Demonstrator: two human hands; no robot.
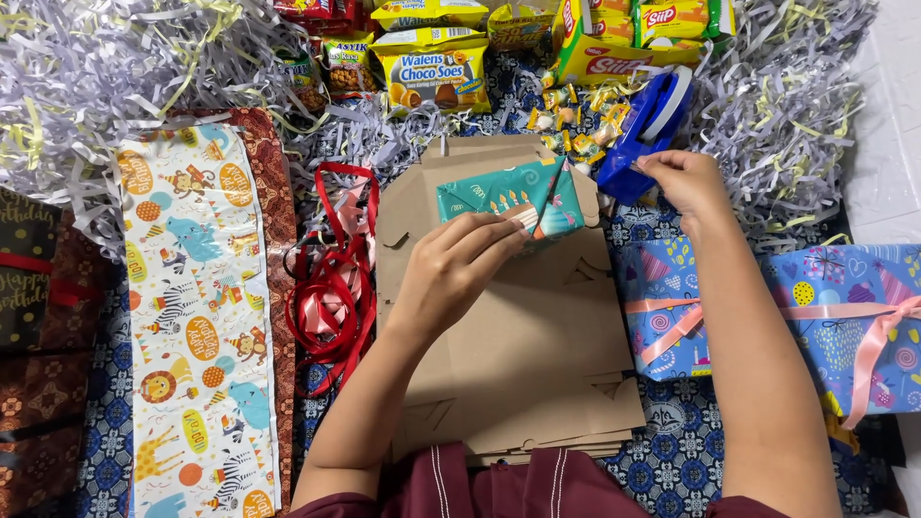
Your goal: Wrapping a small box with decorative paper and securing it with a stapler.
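A small box wrapped in teal patterned paper (499, 195) rests on a stack of flat brown cardboard (537, 336). My left hand (459, 266) presses its fingertips on the folded paper flap at the box's near side. My right hand (683, 178) pinches at the mouth of a blue tape dispenser (645, 129) that stands just right of the box.
Red and pink ribbon (333, 278) lies left of the cardboard, beside a sheet of animal-print wrapping paper (192, 317). Two blue wrapped gifts with pink ribbon (844, 317) sit at the right. Snack packs (432, 67), candies (571, 115) and shredded paper (86, 67) fill the back.
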